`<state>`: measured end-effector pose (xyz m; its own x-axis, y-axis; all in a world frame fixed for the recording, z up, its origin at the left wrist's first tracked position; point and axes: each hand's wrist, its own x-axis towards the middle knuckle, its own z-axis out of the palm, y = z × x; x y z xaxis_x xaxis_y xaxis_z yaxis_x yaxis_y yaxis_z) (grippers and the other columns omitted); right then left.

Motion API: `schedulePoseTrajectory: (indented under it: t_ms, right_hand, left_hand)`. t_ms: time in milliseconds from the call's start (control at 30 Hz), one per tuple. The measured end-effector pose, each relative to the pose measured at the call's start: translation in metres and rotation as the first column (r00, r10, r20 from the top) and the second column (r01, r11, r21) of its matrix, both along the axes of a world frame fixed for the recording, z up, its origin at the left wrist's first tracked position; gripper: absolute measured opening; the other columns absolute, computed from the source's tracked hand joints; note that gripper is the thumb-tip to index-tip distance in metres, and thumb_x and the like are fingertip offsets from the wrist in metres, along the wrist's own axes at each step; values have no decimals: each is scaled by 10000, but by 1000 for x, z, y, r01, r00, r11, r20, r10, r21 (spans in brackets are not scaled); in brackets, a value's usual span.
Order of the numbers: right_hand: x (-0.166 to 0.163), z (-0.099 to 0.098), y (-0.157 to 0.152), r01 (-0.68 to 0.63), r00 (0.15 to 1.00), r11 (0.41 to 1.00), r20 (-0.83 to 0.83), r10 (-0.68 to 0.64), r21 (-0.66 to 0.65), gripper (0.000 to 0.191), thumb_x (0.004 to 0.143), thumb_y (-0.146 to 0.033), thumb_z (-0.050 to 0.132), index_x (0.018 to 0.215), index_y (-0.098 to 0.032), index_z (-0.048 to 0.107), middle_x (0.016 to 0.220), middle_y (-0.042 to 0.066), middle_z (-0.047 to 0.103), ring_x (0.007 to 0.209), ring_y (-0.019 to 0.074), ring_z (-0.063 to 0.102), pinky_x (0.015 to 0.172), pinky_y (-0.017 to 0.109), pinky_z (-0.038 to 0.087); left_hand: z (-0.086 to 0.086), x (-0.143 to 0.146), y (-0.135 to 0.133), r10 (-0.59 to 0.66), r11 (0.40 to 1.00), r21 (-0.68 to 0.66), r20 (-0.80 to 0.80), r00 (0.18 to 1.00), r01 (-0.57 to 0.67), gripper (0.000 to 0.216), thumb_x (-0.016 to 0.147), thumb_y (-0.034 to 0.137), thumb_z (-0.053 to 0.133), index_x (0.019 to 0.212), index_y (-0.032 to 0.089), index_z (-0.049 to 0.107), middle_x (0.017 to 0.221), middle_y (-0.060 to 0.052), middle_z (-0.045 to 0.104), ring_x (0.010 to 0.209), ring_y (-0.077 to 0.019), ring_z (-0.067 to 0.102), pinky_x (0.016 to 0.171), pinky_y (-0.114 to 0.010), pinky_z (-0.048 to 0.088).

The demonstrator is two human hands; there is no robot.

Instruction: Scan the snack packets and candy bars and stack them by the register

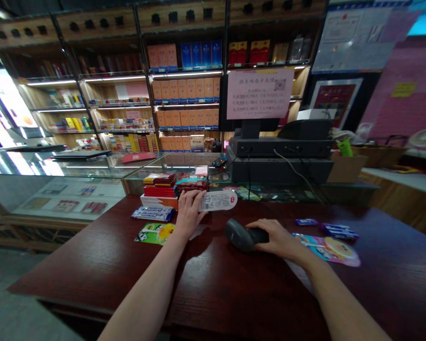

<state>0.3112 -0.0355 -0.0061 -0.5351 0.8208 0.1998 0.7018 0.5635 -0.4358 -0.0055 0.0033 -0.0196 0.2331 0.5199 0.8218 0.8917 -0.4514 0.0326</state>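
Note:
My left hand [190, 213] is closed on a pale, round-ended package [220, 200] with a barcode, small print and a red logo, tilted up above the table. In my right hand [275, 237] is a dark grey barcode scanner [242, 235], gripped by its handle, its head pointing left. Just left of my left hand lie a blue-and-white wrapped bar [152, 213] and a green packet [152, 233] with a yellow figure. Beyond my right hand are a colourful pink-and-blue packet [335, 250], a purple bar [340, 231] and a smaller purple packet [306, 221].
Stacked boxes and packets [159, 185] stand at the back of the dark wooden table [92, 265]. Behind are a glass counter [177, 159], a cash drawer [280, 169] with cables, and a monitor bearing a paper sign [260, 94]. Shelves of boxed goods [188, 91] line the wall.

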Motion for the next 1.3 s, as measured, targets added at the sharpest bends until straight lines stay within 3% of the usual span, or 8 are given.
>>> schedulePoseTrajectory:
  t_ms: [300,500,600,767,900,1000,1167,1300]
  right_hand:
    - [3,-3,0,33,999,992,25,-30,-123,485,664,-333,784,1129,-250,676,1181,56,697,1120,286,600,1014,424,391]
    - [15,11,-8,37,997,953,-49,-54,-301,669,617,-306,823,1265,-281,662,1304,60,673,1294,344,531,1203,572,123]
    - [22,12,-6,63,973,940,-188,-133,-335,653,690,-405,786,1317,-292,644,1400,71,614,1361,356,475,1191,552,224]
    - [13,5,8,119,817,944,-509,-270,-309,628,845,-535,607,1372,-193,580,1286,127,688,1205,288,631,1060,445,453]
    - [-3,4,12,248,711,923,-592,-380,-294,600,869,-570,558,1323,-181,604,1031,114,782,1078,288,699,1005,434,490]
    - [-10,3,12,234,662,914,-634,-399,-331,576,889,-603,512,1275,-196,637,962,100,790,989,289,728,948,423,519]
    - [-13,-2,16,167,648,936,-681,-341,-310,562,875,-672,485,1108,-216,716,1087,77,762,933,276,723,885,404,540]
    - [-14,0,16,219,666,938,-662,-345,-269,599,859,-724,473,933,-193,741,971,71,772,1001,281,686,937,391,506]
  left_hand:
    - [-1,-1,1,-19,1000,22,9,1000,19,763,765,240,772,1442,240,419,1314,-111,521,1264,-305,467,1192,-571,275]
    - [1,1,1,-26,998,56,-13,1000,27,763,759,236,783,1433,213,426,1293,-117,523,1248,-301,470,1199,-566,270]
    - [2,4,0,-41,997,61,-21,999,42,753,769,229,772,1433,216,419,1297,-118,517,1253,-301,469,1197,-569,276]
    - [5,10,-4,-68,995,71,-43,997,70,725,793,221,742,1438,224,412,1297,-118,518,1255,-296,477,1194,-578,283]
    - [6,17,-8,-99,992,65,-75,992,104,689,831,230,701,1450,233,398,1282,-112,531,1240,-285,494,1196,-582,275]
    - [6,23,-10,-125,990,60,-104,987,131,654,858,245,669,1454,243,398,1281,-108,536,1244,-278,500,1200,-577,272]
    - [6,33,-14,-156,983,77,-133,979,168,624,878,255,648,1454,239,409,1275,-105,552,1238,-269,512,1201,-560,291]
    - [7,39,-17,-180,975,105,-158,971,197,604,890,241,638,1451,227,413,1260,-103,566,1226,-255,523,1202,-535,303]
